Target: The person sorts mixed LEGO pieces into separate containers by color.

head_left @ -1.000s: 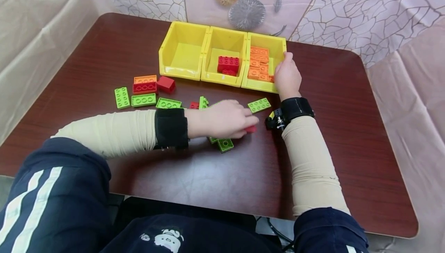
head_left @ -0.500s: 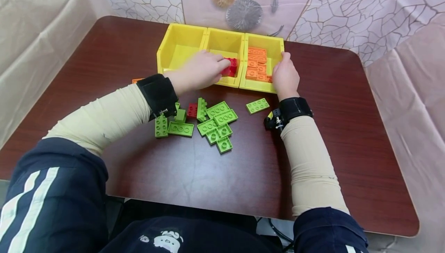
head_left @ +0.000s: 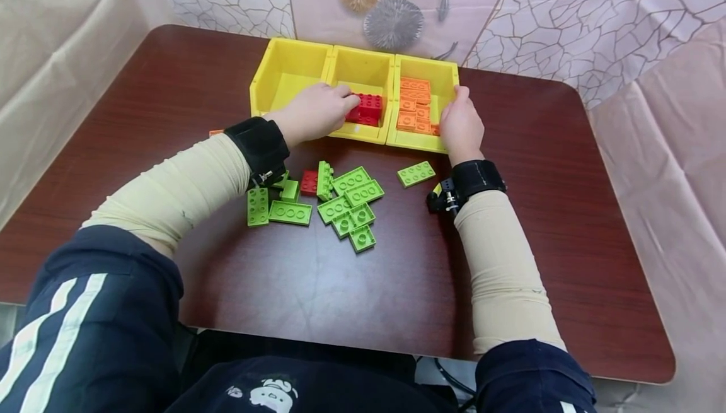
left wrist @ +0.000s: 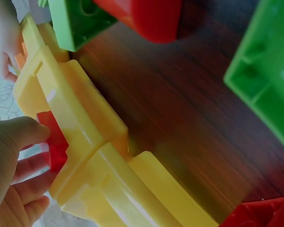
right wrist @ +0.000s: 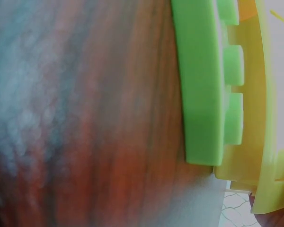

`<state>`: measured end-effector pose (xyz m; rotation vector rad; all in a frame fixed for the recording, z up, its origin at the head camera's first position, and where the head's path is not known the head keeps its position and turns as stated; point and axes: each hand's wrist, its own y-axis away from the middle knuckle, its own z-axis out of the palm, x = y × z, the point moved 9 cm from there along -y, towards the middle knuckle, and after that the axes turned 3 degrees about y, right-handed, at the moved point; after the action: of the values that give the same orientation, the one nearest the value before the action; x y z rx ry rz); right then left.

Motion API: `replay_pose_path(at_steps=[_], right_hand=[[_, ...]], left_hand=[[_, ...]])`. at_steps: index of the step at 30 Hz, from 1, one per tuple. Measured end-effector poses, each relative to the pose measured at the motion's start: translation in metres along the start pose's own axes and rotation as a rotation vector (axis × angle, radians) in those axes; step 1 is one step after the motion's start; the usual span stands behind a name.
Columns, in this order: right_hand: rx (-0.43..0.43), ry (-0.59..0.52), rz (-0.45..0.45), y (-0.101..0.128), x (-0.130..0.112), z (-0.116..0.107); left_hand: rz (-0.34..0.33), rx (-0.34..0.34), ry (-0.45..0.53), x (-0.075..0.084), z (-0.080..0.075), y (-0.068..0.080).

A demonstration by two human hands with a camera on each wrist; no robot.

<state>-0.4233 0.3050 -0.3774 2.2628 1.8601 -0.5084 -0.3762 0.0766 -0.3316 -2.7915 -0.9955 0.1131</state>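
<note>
Three yellow bins stand side by side at the back of the table: the left bin [head_left: 283, 82], the middle bin [head_left: 363, 69] and the right bin [head_left: 426, 61]. My left hand [head_left: 340, 101] reaches into the middle bin and pinches a red brick [left wrist: 54, 146] between thumb and fingers, against the red bricks [head_left: 367, 109] lying there. My right hand [head_left: 456, 110] grips the right bin's near right corner. Orange bricks [head_left: 414, 107] fill that bin. The left bin's floor shows bare.
Several green bricks [head_left: 348, 202] and one red brick [head_left: 309, 181] lie loose mid-table under my left forearm. A single green plate [head_left: 416, 173] lies near my right wrist. An orange brick [head_left: 215, 132] peeks out at the left. A papered wall rises behind the bins.
My left hand picked up a red brick from the table and carried it up into the middle bin. The right hand stayed on the right bin.
</note>
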Motion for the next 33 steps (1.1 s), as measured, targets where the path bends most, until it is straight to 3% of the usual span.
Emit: replay_pose_path(at_steps=[10,22,28,33], right_hand=[[-0.008,0.008,0.007,0.0,-0.001,0.002],[0.003,-0.003,-0.002,0.001,-0.002,0.0],[0.0,-0.006,0.003,0.002,-0.001,0.0],[0.018,-0.004,-0.009,0.002,-0.001,-0.002]], left_hand=[[-0.045,-0.173,-0.031,-0.008,0.015,0.002],[-0.071,-0.26,-0.083,-0.009,0.028,0.005],[-0.079,-0.256,-0.056,-0.007,0.026,0.007],[-0.005,-0.135,-0.014,0.009,0.004,0.018]])
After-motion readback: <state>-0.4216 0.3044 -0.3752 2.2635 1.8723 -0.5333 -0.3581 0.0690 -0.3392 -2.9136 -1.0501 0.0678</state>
